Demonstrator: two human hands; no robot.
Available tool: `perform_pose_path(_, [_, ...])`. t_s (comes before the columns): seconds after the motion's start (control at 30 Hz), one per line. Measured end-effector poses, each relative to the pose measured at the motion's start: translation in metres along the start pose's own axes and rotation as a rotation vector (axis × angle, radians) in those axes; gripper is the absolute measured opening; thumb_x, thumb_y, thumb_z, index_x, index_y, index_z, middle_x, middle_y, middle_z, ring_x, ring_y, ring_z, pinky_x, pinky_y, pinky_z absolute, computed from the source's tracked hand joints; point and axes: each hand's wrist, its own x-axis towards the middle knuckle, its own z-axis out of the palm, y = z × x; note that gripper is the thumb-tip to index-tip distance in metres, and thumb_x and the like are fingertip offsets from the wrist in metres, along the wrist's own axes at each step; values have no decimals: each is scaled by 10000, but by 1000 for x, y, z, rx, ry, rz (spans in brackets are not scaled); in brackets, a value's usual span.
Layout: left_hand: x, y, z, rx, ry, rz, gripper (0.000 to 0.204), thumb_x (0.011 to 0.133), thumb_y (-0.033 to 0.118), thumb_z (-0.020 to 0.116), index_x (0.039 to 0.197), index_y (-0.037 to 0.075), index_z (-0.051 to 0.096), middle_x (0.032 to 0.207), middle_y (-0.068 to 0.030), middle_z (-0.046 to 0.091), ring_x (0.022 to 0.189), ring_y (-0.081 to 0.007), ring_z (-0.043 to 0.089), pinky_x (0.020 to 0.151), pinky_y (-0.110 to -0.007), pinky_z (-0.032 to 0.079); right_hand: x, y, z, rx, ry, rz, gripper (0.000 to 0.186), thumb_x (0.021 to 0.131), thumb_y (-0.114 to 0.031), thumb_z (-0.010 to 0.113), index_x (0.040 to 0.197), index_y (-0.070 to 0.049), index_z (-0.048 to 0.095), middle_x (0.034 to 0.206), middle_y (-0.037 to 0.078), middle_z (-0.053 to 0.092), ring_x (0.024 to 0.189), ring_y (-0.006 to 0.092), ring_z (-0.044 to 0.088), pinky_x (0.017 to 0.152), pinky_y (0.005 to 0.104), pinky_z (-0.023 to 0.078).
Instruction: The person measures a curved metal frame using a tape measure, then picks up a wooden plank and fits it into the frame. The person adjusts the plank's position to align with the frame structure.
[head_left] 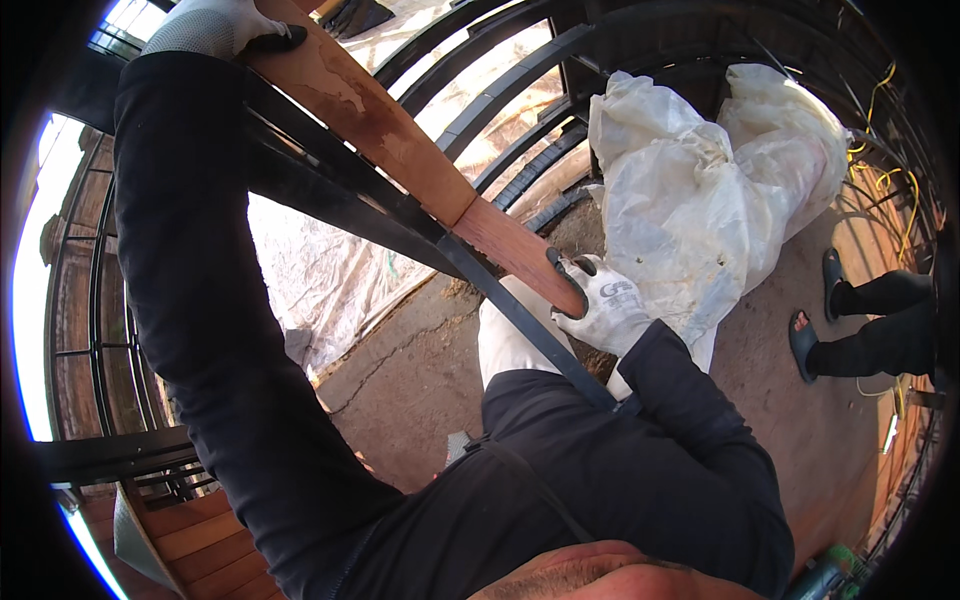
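A reddish-brown wooden plank (375, 120) slants from the upper left toward the middle, alongside black metal bars. A seam crosses it, and beyond that a redder length (510, 250) runs to its near end. My left hand (210, 28), in a white glove with dark fingertips, grips the far upper part with the arm stretched out. At the near end, my gloved right hand (608, 303) wraps round the redder length, thumb on top. Just below, a thin black metal bar (530, 320) passes over my white-trousered leg.
Curved black metal framing (520, 70) surrounds the space. Crumpled translucent plastic sheeting (690, 190) hangs to the right. A person's sandalled feet (805, 340) stand at far right, near a yellow cable (910, 220). Wooden boards (205, 540) lie lower left, above a concrete floor (400, 350).
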Motion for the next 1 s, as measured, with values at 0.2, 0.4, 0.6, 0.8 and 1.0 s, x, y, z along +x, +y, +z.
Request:
perform_pose_path(0.2, [-4,1,2,61,18,16,879,591,412,871,1294,16,521,1211,-235,605,1167,-399,550,1018,-464,419,2,-6,-10,23,-113,40,753,783,-424,702,1420,-110,451,1374,273,469,1200,379,561,1018,417,461])
perform_pose_path(0.4, [-17,9,18,379,231,75,942,586,449,866,1359,58,496,1259,-220,586,1210,-400,520,1061,-482,382,3,-6,-9,38,-126,36,761,787,-433,695,1431,-118,440,1375,277,470,1208,385,555,1026,419,455])
perform_pose_path(0.6, [-13,5,13,200,61,67,958,589,446,865,1389,85,483,1287,-215,576,1225,-379,525,1061,-454,398,3,-8,-10,34,-144,56,763,793,-437,694,1442,-132,432,1389,288,459,1227,393,544,1030,425,454])
perform_pose_path(0.8, [-18,4,8,112,-2,66,944,600,432,861,1387,71,485,1266,-210,600,1194,-353,564,1026,-422,438,1,-15,-17,35,-159,39,743,800,-432,688,1432,-130,440,1334,251,496,1181,371,570,1009,424,467])
perform_pose_path(1.0, [-6,0,5,94,-64,30,900,603,431,859,1350,55,525,1221,-205,629,1161,-344,588,1010,-416,450,-1,-4,-3,28,-79,-7,728,798,-420,689,1414,-110,455,1313,246,503,1157,371,579,997,420,472])
